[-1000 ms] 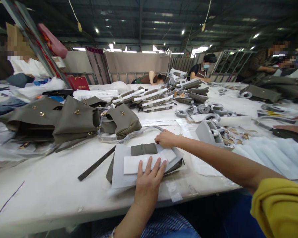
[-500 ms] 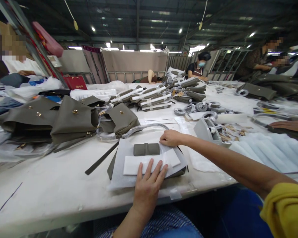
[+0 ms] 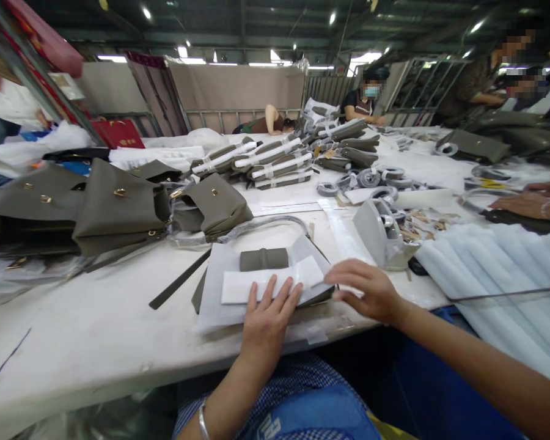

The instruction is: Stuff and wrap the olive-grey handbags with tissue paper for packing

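Note:
Fingers spread, my left hand (image 3: pixel 268 321) lies flat on a folded white foam strip (image 3: pixel 238 287). Under the strip is a white foam sheet (image 3: pixel 211 311), laid over a grey-green handbag (image 3: pixel 200 293) whose edges show around it. A small grey-green rolled leather piece (image 3: pixel 264 259) with a narrow band rests on the sheet, just beyond the strip. My right hand (image 3: pixel 369 288) is at the bag's right edge, fingers apart and thumb lowered, and I see nothing held in it. A plastic-wrapped handle (image 3: pixel 275 221) arches behind the bag, and a flat strap (image 3: pixel 178 281) sticks out to the left.
Grey-green handbags (image 3: pixel 119 208) stand at left. Behind is a pile of wrapped flat bags (image 3: pixel 275 160). A tape dispenser (image 3: pixel 378 235) and coiled wrapped straps (image 3: pixel 369 178) are right of centre, with foam sheets (image 3: pixel 495 263) at far right. Another person's hands (image 3: pixel 527 201) work there.
My right hand has come back from the bag's far right corner to its near right edge and opened. My left hand stays on the foam strip. The whole view has shifted slightly.

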### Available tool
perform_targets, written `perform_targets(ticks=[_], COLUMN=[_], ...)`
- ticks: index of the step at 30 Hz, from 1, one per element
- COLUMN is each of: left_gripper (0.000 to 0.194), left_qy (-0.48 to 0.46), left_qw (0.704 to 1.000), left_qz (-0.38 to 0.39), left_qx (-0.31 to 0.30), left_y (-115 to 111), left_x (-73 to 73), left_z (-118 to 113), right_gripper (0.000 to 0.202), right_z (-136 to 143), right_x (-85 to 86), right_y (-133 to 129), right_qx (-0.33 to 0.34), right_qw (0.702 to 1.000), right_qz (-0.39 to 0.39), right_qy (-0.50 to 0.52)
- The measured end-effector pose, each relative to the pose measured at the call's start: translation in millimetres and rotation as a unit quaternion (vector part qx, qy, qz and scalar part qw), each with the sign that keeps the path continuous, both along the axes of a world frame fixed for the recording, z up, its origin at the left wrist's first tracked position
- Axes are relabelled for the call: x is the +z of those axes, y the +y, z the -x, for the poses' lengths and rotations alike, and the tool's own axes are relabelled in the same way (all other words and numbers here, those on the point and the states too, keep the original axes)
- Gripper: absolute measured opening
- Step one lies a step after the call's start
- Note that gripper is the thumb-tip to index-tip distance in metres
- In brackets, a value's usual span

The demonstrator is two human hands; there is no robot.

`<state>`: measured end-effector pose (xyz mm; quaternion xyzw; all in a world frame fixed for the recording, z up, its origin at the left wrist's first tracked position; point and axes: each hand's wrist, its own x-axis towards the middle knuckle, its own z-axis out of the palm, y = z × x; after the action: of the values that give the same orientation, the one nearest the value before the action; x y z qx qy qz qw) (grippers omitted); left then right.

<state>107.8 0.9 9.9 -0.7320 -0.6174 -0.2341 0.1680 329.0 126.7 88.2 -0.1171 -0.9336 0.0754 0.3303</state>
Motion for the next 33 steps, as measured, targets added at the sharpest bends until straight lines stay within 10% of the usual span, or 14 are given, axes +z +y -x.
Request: perform_targets(ticks=[8, 19, 29, 33], left_gripper=[0.05, 0.054, 0.049, 0.048], left_qy=[0.018, 0.052, 0.046, 0.029], left_qw=[0.999, 0.998, 0.998, 0.999], left_qz=[0.03, 0.025, 0.037, 0.009], left_qx=[-0.003, 0.026, 0.025, 0.015], left_y=[-1.0, -1.5, -1.6, -1.8], left_x=[7.9, 14.4, 13.6, 10.1], left_z=[0.9, -3.9, -6.6, -5.3], right_gripper=[0.031, 0.027, 0.015, 0.03], right_z=[-5.4, -8.8, -5.6, 5.9], right_x=[-69.7, -80.8, -22.5, 1.8], right_y=[-58.8, -71.4, -62.1, -44.7], right_qx=[0.009, 0.048, 0.107, 0.009], right_qw=[0.994, 0.998, 0.994, 1.0], right_qz=[-0.079, -0.034, 0.002, -0.012], right_qy=[-0.081, -0.009, -0.031, -0.017])
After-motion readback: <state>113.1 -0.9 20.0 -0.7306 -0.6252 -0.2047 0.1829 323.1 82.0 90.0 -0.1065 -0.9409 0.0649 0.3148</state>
